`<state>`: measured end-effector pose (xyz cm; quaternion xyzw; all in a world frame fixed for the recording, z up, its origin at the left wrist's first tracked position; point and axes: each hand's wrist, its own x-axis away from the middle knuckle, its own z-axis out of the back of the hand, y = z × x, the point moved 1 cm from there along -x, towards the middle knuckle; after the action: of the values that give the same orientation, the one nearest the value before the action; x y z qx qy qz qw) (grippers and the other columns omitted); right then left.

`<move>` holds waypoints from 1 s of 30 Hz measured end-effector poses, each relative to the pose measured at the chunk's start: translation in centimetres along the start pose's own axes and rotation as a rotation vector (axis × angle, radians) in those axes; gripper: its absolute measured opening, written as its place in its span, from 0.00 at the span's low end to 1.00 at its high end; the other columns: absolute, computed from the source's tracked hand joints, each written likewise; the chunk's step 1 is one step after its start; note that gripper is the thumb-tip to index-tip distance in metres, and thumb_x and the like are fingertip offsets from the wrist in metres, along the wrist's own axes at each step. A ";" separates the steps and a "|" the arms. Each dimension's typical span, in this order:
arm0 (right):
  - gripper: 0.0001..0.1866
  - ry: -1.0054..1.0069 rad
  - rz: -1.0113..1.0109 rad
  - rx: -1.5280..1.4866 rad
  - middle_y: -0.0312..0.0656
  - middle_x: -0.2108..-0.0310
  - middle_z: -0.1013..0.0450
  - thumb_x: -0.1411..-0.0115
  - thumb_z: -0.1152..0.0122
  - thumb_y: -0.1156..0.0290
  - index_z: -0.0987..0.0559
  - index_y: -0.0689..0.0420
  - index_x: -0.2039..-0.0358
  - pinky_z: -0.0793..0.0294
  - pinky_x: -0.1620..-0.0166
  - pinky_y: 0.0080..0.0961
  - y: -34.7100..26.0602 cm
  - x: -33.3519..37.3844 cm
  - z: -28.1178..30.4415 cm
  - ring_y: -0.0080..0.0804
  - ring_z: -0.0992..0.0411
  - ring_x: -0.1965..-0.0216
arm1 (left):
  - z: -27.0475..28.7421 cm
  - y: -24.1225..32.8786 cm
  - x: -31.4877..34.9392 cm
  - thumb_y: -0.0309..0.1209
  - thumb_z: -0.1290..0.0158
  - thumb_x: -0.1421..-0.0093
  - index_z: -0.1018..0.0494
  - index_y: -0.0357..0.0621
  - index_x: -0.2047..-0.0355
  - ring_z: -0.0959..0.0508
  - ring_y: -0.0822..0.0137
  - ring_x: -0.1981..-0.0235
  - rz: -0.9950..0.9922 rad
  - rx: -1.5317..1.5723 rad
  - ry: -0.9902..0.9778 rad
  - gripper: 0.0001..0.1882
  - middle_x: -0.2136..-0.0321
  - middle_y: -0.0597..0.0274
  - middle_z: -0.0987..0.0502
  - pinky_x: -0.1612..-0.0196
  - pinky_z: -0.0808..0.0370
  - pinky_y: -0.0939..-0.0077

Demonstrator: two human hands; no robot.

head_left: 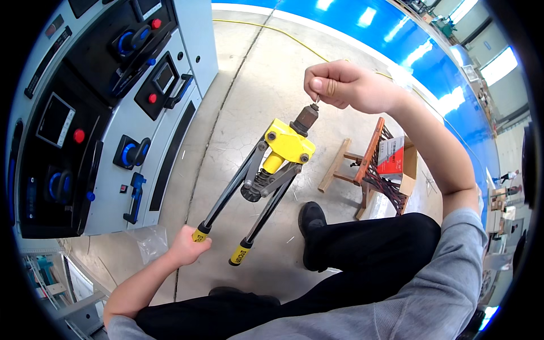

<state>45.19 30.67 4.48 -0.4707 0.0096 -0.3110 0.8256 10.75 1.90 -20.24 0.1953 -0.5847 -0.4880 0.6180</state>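
Floor stretched between the cabinet edge at left and the wooden stool at right, leaving room. Yellow two-handled tool was held between both hands, long axis running near-left to far-right, nose far, handles spread. Left hand was wrapped round the left handle; right hand pinched a thin pin at the nose

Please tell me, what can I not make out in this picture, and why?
Head view:
Thin piece at the yellow tool: mostly covered by the right hand, too small to identify.
Lower end of its left grip: hidden by the left hand.
Cabinet, left side: cut off at the picture's edge.
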 end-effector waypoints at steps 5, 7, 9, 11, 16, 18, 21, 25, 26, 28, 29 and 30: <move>0.21 0.024 0.062 0.024 0.24 0.78 0.47 0.21 0.56 0.52 0.28 0.54 0.67 0.48 0.73 0.18 0.5 -0.1 0.0 0.15 0.50 0.77 | 0.0 0.1 -0.1 0.31 0.41 0.42 0.32 0.36 0.84 0.35 0.75 0.83 -0.024 -0.026 -0.007 0.18 0.88 0.66 0.34 0.78 0.36 0.68; 0.21 0.024 0.050 0.074 0.24 0.78 0.47 0.21 0.57 0.52 0.28 0.54 0.66 0.48 0.73 0.18 0.3 0.0 -0.1 0.15 0.50 0.77 | 0.0 0.1 0.0 0.31 0.41 0.42 0.32 0.36 0.84 0.35 0.75 0.84 -0.015 -0.035 -0.008 0.18 0.88 0.65 0.34 0.78 0.36 0.68; 0.21 0.033 0.056 0.083 0.25 0.78 0.46 0.21 0.56 0.53 0.28 0.55 0.66 0.46 0.72 0.19 0.2 0.0 -0.1 0.16 0.49 0.76 | 0.1 0.0 0.0 0.31 0.41 0.42 0.32 0.36 0.84 0.35 0.75 0.84 -0.007 -0.036 -0.008 0.18 0.88 0.65 0.34 0.78 0.36 0.68; 0.21 0.046 0.069 0.135 0.26 0.77 0.45 0.21 0.56 0.54 0.28 0.55 0.67 0.44 0.71 0.20 0.1 0.0 -0.2 0.17 0.47 0.75 | 0.1 -0.1 0.0 0.31 0.41 0.42 0.32 0.36 0.84 0.35 0.74 0.84 -0.016 -0.030 -0.006 0.18 0.88 0.64 0.34 0.78 0.36 0.68; 0.19 0.033 0.026 0.243 0.28 0.76 0.42 0.21 0.54 0.57 0.28 0.57 0.67 0.41 0.67 0.23 0.0 0.0 -0.8 0.20 0.44 0.72 | 0.4 0.3 -0.1 0.31 0.40 0.43 0.32 0.36 0.84 0.34 0.75 0.84 -0.050 -0.070 0.009 0.17 0.88 0.65 0.34 0.78 0.35 0.68; 0.19 0.072 0.049 0.296 0.30 0.75 0.40 0.21 0.55 0.58 0.28 0.57 0.67 0.39 0.65 0.24 -0.1 -0.1 -0.7 0.21 0.43 0.71 | 0.3 1.3 0.0 0.31 0.40 0.43 0.32 0.36 0.84 0.35 0.75 0.84 -0.045 -0.080 0.010 0.17 0.88 0.65 0.34 0.78 0.35 0.69; 0.19 0.092 0.089 0.225 0.32 0.74 0.38 0.21 0.55 0.58 0.26 0.57 0.66 0.36 0.63 0.25 -0.3 0.1 0.3 0.22 0.40 0.70 | 0.3 0.8 0.0 0.31 0.40 0.43 0.31 0.35 0.83 0.35 0.74 0.84 -0.022 -0.081 0.007 0.17 0.88 0.64 0.33 0.77 0.35 0.68; 0.21 0.040 0.095 0.160 0.27 0.75 0.41 0.22 0.54 0.54 0.29 0.55 0.68 0.43 0.70 0.20 -0.8 0.5 0.4 0.17 0.46 0.74 | 0.4 0.3 -0.1 0.32 0.40 0.43 0.31 0.35 0.83 0.34 0.73 0.84 -0.048 -0.074 0.005 0.17 0.88 0.63 0.33 0.77 0.35 0.68; 0.21 0.038 0.106 0.164 0.27 0.75 0.42 0.22 0.54 0.53 0.29 0.55 0.68 0.43 0.70 0.19 -1.0 0.5 0.0 0.16 0.46 0.75 | 0.5 0.5 0.0 0.32 0.41 0.43 0.31 0.35 0.83 0.34 0.73 0.84 -0.043 -0.077 0.007 0.17 0.88 0.63 0.33 0.77 0.35 0.68; 0.21 0.036 0.098 0.175 0.27 0.76 0.42 0.22 0.55 0.54 0.28 0.55 0.68 0.42 0.69 0.20 -1.3 0.3 -0.3 0.17 0.45 0.74 | 0.5 0.5 0.0 0.32 0.41 0.43 0.31 0.35 0.83 0.34 0.73 0.84 -0.038 -0.073 0.009 0.17 0.88 0.63 0.33 0.77 0.35 0.68; 0.20 0.035 0.081 0.181 0.27 0.76 0.42 0.21 0.55 0.55 0.28 0.56 0.67 0.40 0.67 0.21 -1.4 0.3 -0.3 0.18 0.45 0.73 | 0.5 0.3 0.0 0.32 0.41 0.43 0.31 0.35 0.83 0.34 0.73 0.84 -0.039 -0.067 0.008 0.17 0.88 0.62 0.33 0.77 0.35 0.68; 0.20 0.034 0.063 0.188 0.28 0.76 0.42 0.21 0.56 0.57 0.27 0.56 0.67 0.39 0.65 0.22 -1.5 0.2 -0.3 0.19 0.44 0.72 | 0.5 0.1 0.1 0.32 0.41 0.43 0.31 0.35 0.83 0.34 0.73 0.84 -0.039 -0.060 0.008 0.17 0.88 0.62 0.33 0.77 0.35 0.68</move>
<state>44.48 29.78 5.49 -0.3855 0.0092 -0.2922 0.8752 10.33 2.06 -19.98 0.1901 -0.5633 -0.5166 0.6162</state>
